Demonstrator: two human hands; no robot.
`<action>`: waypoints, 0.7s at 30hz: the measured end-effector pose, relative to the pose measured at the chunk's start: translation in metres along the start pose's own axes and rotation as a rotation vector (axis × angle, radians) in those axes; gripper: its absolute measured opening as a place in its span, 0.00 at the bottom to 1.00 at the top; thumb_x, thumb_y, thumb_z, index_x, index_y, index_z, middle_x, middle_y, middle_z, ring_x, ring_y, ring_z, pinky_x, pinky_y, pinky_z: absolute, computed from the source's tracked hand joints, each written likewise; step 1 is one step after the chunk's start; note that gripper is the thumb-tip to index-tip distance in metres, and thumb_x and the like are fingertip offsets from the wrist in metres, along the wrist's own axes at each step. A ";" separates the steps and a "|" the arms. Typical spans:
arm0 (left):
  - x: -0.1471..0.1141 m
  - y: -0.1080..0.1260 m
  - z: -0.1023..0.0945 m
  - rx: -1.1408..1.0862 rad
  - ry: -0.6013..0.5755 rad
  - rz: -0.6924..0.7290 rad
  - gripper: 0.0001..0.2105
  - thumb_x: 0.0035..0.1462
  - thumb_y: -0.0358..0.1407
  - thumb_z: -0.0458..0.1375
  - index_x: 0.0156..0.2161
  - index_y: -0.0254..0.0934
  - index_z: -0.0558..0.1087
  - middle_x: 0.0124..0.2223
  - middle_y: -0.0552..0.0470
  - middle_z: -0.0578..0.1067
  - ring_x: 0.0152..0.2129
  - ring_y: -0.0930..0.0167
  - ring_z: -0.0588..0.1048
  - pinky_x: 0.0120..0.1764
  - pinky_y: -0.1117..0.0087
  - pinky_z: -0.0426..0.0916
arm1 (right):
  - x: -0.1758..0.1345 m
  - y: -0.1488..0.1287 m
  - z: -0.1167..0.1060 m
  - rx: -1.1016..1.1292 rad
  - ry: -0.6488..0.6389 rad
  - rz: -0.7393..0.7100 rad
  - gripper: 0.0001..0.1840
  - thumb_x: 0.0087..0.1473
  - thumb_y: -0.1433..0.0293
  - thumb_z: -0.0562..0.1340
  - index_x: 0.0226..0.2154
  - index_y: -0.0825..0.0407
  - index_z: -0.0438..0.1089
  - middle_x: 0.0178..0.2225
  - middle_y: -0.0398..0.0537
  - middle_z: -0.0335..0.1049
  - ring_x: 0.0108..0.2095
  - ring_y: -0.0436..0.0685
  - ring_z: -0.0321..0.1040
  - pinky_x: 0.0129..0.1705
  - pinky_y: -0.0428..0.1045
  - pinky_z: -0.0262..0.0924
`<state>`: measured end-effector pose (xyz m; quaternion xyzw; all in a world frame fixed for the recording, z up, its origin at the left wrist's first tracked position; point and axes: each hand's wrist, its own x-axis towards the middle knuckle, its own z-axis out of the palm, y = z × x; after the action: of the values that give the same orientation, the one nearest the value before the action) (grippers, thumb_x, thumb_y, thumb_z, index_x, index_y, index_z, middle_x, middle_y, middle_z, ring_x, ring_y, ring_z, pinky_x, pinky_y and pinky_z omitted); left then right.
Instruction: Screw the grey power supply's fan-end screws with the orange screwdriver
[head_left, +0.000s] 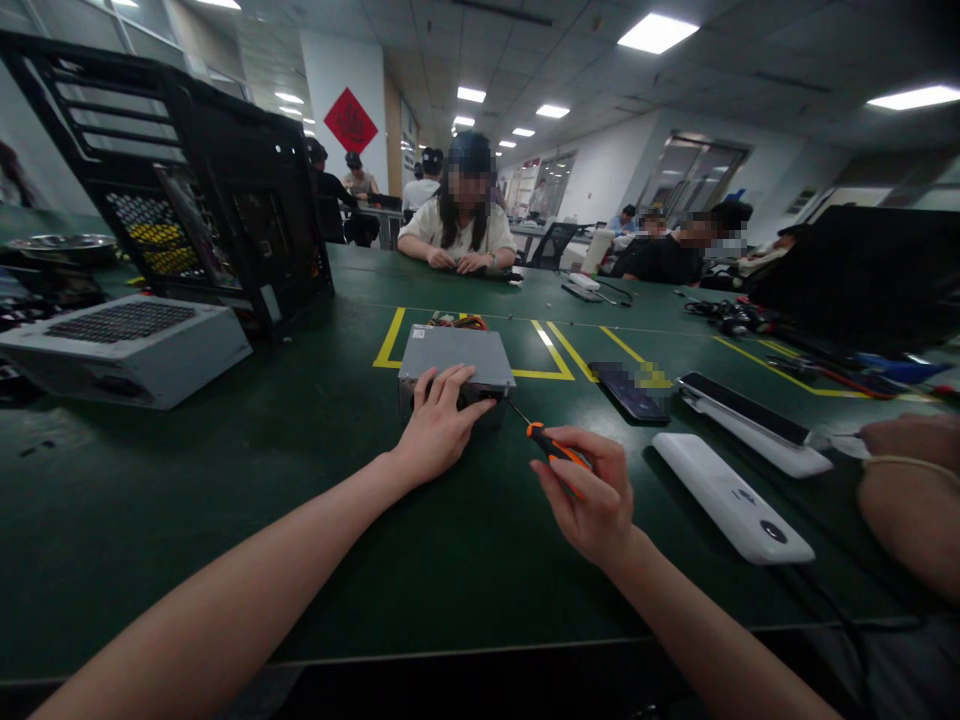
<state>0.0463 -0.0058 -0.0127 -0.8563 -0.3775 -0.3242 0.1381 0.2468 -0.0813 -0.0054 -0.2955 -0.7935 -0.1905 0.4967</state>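
Observation:
A grey computer power supply sits on the green table, with several coloured cables bunched at its far side. My left hand rests on its near edge, fingers spread over the top and front face. In my right hand is a screwdriver with an orange and black handle, gripped between thumb and fingers. Its thin shaft points up and left, the tip close to the near right corner of the power supply. Whether the tip touches a screw I cannot tell.
A black computer case stands left, beside a second power supply. Rightward lie a phone, a white power bank and another white device. A neighbour's arm reaches in at right. A person sits opposite.

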 end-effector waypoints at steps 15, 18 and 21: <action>-0.001 0.000 -0.002 -0.009 -0.006 0.015 0.12 0.52 0.29 0.55 0.42 0.44 0.73 0.59 0.44 0.55 0.59 0.58 0.52 0.57 0.48 0.45 | 0.001 0.001 -0.002 -0.041 -0.007 -0.027 0.21 0.46 0.80 0.61 0.42 0.47 0.61 0.47 0.50 0.60 0.47 0.59 0.65 0.41 0.56 0.69; -0.001 0.000 -0.002 -0.006 -0.014 0.020 0.15 0.53 0.29 0.55 0.45 0.45 0.72 0.60 0.44 0.55 0.58 0.58 0.52 0.57 0.48 0.45 | 0.002 0.001 -0.002 -0.075 -0.013 -0.050 0.21 0.46 0.81 0.61 0.42 0.45 0.62 0.47 0.48 0.60 0.46 0.57 0.65 0.39 0.54 0.70; -0.001 0.001 -0.002 -0.006 -0.011 0.015 0.16 0.53 0.29 0.55 0.47 0.47 0.71 0.60 0.45 0.54 0.58 0.58 0.52 0.57 0.48 0.45 | 0.003 0.001 -0.002 -0.035 0.035 -0.011 0.24 0.46 0.83 0.59 0.45 0.47 0.60 0.49 0.51 0.58 0.48 0.59 0.64 0.41 0.56 0.69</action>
<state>0.0456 -0.0082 -0.0121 -0.8614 -0.3709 -0.3194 0.1357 0.2476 -0.0809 -0.0024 -0.2965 -0.7828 -0.2122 0.5043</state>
